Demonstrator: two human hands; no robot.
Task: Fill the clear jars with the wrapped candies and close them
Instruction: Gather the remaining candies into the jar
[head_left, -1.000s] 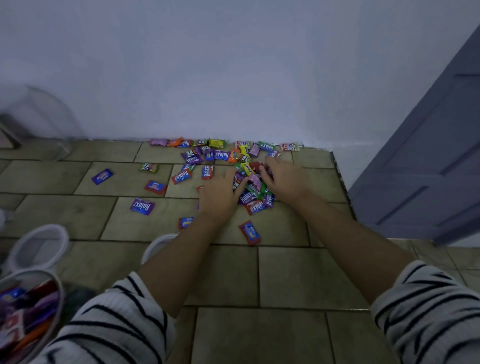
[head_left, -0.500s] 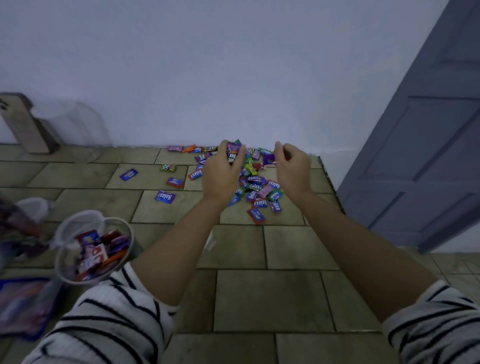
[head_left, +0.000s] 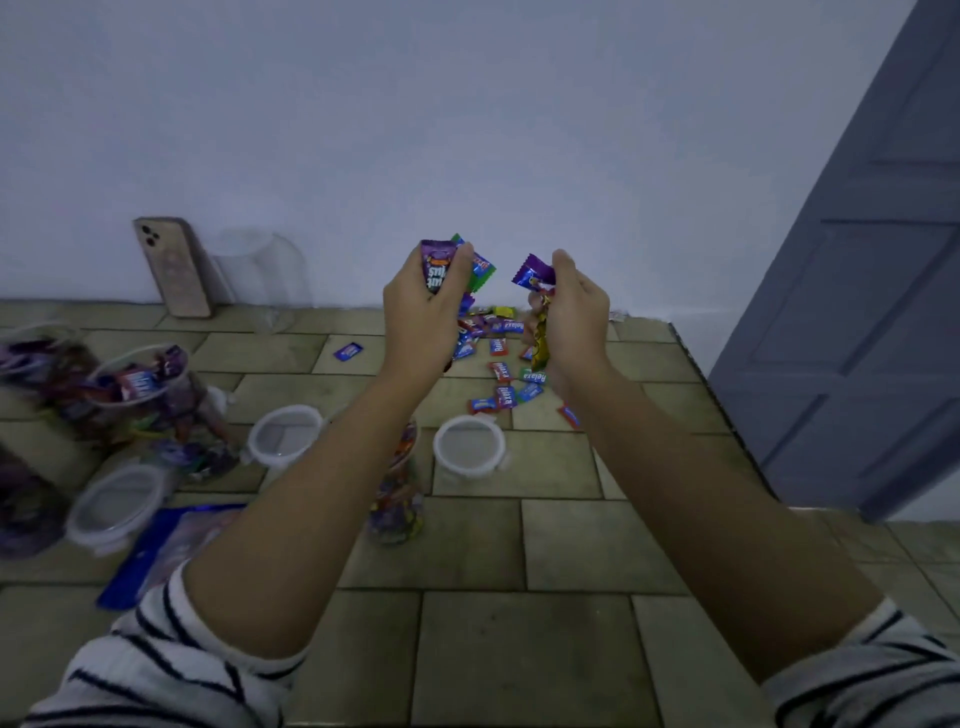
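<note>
Left hand (head_left: 422, 306), right hand (head_left: 574, 317): fingers curled around wrapped candies (head_left: 439, 266), raised above floor pile (head_left: 501, 358)

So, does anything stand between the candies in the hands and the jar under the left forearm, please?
Nothing visible does. The left hand and right hand hold candies above the floor; the jar stands lower and nearer, though the left forearm hides its mouth.
</note>
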